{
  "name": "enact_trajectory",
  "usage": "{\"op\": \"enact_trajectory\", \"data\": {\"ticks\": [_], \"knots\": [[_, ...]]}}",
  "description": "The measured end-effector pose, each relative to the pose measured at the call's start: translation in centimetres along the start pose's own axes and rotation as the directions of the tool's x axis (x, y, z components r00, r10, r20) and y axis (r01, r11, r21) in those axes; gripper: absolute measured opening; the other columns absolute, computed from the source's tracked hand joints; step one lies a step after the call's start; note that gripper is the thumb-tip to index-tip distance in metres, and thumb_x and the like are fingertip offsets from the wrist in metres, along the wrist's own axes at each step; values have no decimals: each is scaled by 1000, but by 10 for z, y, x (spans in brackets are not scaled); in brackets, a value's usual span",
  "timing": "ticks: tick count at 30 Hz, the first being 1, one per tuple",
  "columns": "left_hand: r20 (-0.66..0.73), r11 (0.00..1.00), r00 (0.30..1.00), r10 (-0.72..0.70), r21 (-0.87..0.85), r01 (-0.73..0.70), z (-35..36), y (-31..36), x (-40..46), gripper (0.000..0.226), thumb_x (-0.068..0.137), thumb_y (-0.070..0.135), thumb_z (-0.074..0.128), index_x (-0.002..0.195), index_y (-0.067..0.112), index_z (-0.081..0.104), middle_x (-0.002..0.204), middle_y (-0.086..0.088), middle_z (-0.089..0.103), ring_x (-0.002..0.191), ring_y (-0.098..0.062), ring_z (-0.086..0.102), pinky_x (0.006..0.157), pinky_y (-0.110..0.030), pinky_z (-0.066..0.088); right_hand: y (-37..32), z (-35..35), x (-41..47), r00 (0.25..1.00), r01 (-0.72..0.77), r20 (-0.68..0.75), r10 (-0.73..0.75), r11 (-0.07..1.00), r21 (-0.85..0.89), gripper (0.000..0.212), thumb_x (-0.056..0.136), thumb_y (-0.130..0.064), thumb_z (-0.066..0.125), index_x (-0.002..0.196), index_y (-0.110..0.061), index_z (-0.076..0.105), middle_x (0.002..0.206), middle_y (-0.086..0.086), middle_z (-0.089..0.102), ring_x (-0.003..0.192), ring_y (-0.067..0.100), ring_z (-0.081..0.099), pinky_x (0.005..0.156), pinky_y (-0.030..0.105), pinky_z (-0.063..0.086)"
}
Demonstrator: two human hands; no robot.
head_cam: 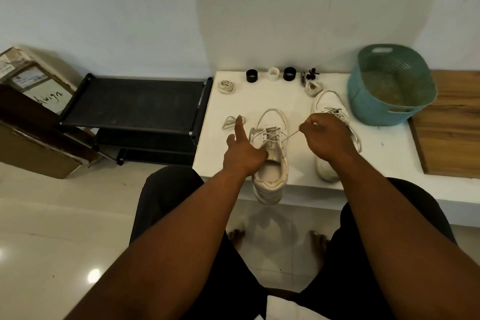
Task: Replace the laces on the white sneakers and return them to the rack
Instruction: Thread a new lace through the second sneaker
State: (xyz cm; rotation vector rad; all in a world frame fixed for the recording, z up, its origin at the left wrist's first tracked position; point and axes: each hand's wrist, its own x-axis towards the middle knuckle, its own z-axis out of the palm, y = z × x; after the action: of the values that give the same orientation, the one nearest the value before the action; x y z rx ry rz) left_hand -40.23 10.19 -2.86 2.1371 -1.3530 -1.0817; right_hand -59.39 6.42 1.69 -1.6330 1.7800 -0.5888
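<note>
- Near sneaker [271,153] lies on the white table [384,156], heel overhanging the front edge, toe to the wall.
- Left hand [242,153] rests on its collar; forefinger straight, pointing away, thumb spread; other fingers hidden.
- Right hand [324,136] pinches the lace [291,135], drawn taut from the eyelets.
- Second sneaker [333,122] lies just right, partly behind that hand.
- Loose laces [230,122] lie left of the near sneaker.
- Black rack [135,109] stands left of the table; teal basket [389,109] at right.
</note>
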Motion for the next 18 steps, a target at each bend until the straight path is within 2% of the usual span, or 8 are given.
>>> {"op": "enact_trajectory", "data": {"ticks": [3,5,8,10,12,14,16,18], "knots": [[2,1000,1000,8,17,-8,3,3,0,107,88,37,72,159,40,-8,162,-18,23,134,-39,48,106,-46,42,2,0,-2,998,11,-66,-11,1000,0,16,90,-28,64,76,-22,64,82,-6,65,89,20,63,75,30,41],[9,999,1000,15,32,-15,4,4,-2,106,88,39,72,160,39,-7,163,-19,20,136,-39,47,105,-44,41,2,-2,-3,992,35,-118,-36,999,-8,13,92,-34,66,93,-21,66,93,-6,65,92,16,61,76,28,38],[68,1000,997,21,-17,-20,-3,9,-3,114,82,41,80,161,38,-3,166,-17,6,148,-33,32,108,-41,38,4,-4,-4,969,117,-209,-130,990,-76,37,95,-46,59,122,-21,61,118,4,60,102,19,59,83,28,40],[26,991,995,96,-96,-93,-11,13,1,106,81,42,83,161,34,15,166,-12,11,152,-27,24,116,-39,32,3,-6,-6,938,189,-290,-190,982,-32,46,96,-47,50,132,-19,55,129,10,54,111,22,58,87,28,39],[-109,952,975,192,-221,-212,-17,17,2,74,88,35,79,152,28,43,156,-4,39,134,-12,49,107,-25,42,0,-6,-7,904,270,-353,-239,962,39,52,97,-45,42,140,-18,50,131,10,53,113,17,55,89,26,39],[-235,907,936,262,-273,-322,-22,24,-2,40,95,26,71,135,25,63,135,6,60,96,7,61,84,-12,46,-2,-4,-6,887,379,-344,-307,910,166,57,100,-50,38,148,-20,42,124,8,56,105,12,55,88,29,44],[-278,863,898,341,-286,-416,-24,31,-7,22,99,25,66,119,21,73,109,10,70,78,6,61,75,-17,49,-7,1,-9,913,407,-215,-345,795,450,61,102,-58,34,156,-30,28,115,11,59,80,13,55,73,30,49],[-216,815,888,405,-356,-458,-24,40,-14,20,101,28,63,109,16,76,91,7,72,74,-3,64,73,-34,56,-15,7,-15,940,277,-53,-338,660,699,58,103,-55,26,158,-39,16,110,12,62,61,18,47,52,23,44]]}}
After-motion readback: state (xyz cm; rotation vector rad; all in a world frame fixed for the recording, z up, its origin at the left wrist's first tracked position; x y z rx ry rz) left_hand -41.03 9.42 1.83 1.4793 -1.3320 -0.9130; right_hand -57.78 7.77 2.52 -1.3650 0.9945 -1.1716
